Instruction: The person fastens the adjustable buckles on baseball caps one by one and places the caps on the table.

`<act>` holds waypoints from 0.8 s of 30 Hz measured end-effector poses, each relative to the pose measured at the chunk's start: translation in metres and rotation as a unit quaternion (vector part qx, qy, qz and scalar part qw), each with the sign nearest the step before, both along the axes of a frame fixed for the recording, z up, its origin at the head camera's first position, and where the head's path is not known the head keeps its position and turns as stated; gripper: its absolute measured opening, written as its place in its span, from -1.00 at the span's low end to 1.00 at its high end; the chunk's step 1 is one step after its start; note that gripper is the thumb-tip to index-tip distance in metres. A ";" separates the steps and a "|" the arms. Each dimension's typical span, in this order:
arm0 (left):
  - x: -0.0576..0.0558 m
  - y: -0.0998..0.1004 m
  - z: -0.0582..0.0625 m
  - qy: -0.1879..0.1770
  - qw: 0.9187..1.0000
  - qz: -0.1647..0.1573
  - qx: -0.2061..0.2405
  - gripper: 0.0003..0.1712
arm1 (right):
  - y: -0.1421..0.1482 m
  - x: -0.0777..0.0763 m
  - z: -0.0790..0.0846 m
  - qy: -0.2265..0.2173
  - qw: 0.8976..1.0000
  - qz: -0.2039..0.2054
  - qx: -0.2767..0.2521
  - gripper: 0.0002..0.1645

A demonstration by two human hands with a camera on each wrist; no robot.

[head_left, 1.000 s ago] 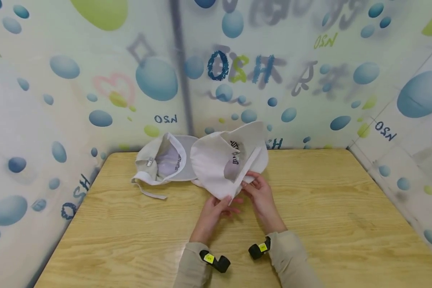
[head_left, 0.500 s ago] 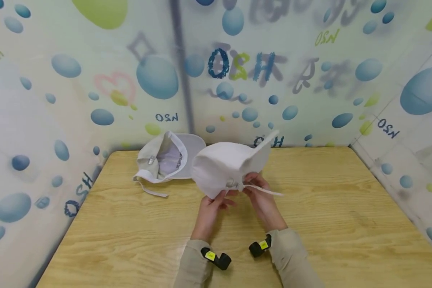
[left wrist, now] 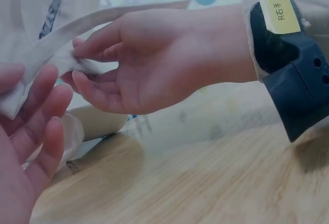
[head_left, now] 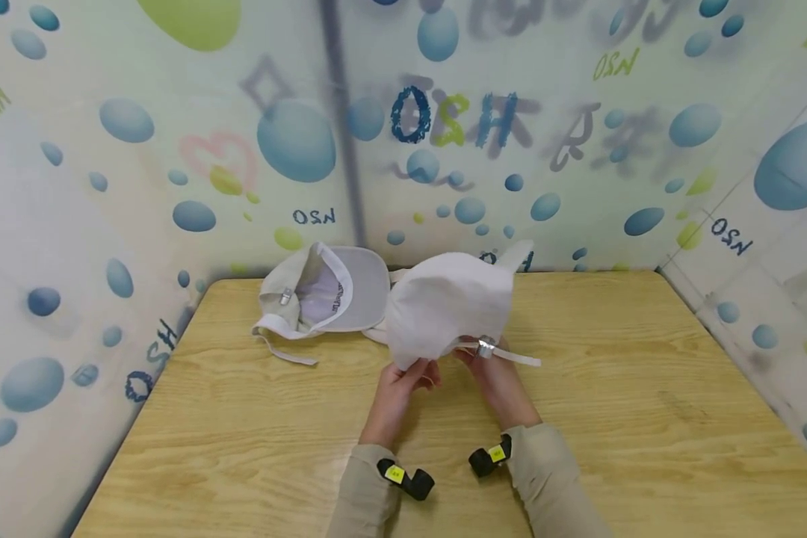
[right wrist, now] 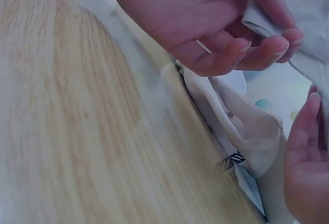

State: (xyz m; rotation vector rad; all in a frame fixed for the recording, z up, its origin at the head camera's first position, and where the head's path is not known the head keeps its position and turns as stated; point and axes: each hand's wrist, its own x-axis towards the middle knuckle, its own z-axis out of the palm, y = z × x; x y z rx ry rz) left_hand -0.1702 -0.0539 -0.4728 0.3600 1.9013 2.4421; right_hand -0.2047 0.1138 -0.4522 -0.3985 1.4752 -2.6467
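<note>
Both hands hold up a white baseball cap [head_left: 450,302], its crown toward the head view and its brim pointing away to the upper right. With thumb and fingers my left hand [head_left: 400,392] pinches the cap's lower edge. My right hand [head_left: 501,385] grips the edge at the other side, near a metal buckle [head_left: 486,347] with a loose strap end [head_left: 519,359]; the cap partly hides its fingers. In the left wrist view, the right hand's [left wrist: 149,62] thumb and fingers close on the band, below dark lettering [left wrist: 50,11].
To the left a second light cap [head_left: 309,295] lies on the wooden table [head_left: 255,433], its hollow facing up, grey brim to the right and strap trailing forward. More white cloth [head_left: 376,334] shows between the two caps. A patterned wall [head_left: 444,202] stands behind the table.
The held cap has turned in the hands: its inside and lettering faced the head view earlier, now the outer crown and back buckle do. It also shifted slightly right.
</note>
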 end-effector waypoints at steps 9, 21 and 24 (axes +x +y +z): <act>0.010 -0.007 0.017 0.008 1.000 0.016 0.014 -0.67 | -0.009 -0.001 0.005 -0.089 0.996 0.012 0.009 -0.86; 0.009 -0.021 0.002 0.016 0.997 0.076 0.013 -0.74 | -0.005 0.001 0.008 -0.086 0.994 0.059 0.014 -0.73; 0.014 -0.029 0.004 -0.010 0.994 0.102 -0.029 -0.79 | -0.007 0.003 0.007 -0.055 0.995 0.084 -0.004 -0.79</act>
